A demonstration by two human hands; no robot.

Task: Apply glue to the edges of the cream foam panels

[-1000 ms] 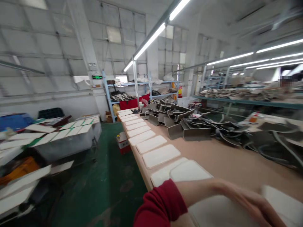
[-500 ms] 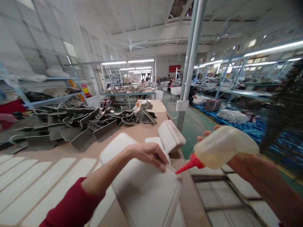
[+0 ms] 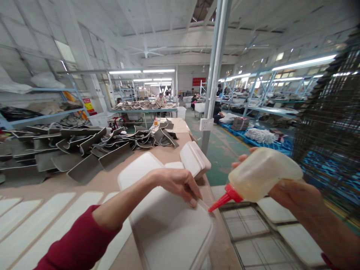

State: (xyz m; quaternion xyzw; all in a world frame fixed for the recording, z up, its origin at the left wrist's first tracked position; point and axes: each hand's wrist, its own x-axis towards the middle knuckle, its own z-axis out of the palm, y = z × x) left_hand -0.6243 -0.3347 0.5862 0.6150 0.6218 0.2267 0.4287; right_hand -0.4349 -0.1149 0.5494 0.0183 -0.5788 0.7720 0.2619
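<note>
My right hand (image 3: 295, 193) grips a cloudy plastic squeeze bottle (image 3: 264, 174) with a red nozzle (image 3: 222, 198). The nozzle tip points left and down at the far right corner of a white rounded panel (image 3: 171, 232) lying on the tan workbench (image 3: 92, 183). My left hand (image 3: 180, 183) rests its fingertips on that panel's far edge, close to the nozzle tip. The left sleeve is dark red. More white panels (image 3: 194, 159) are stacked just beyond.
Grey curved parts (image 3: 84, 150) are heaped along the bench's far left. White panels (image 3: 33, 221) lie in a row at the near left. A wire rack (image 3: 253, 240) with white panels sits low on the right, a steel post (image 3: 215, 71) stands behind, and people work at distant benches.
One second ago the view faced left along the row of panels. It has swung right, the bottle has come into view, and since half a second ago the nozzle stays near the panel's corner.
</note>
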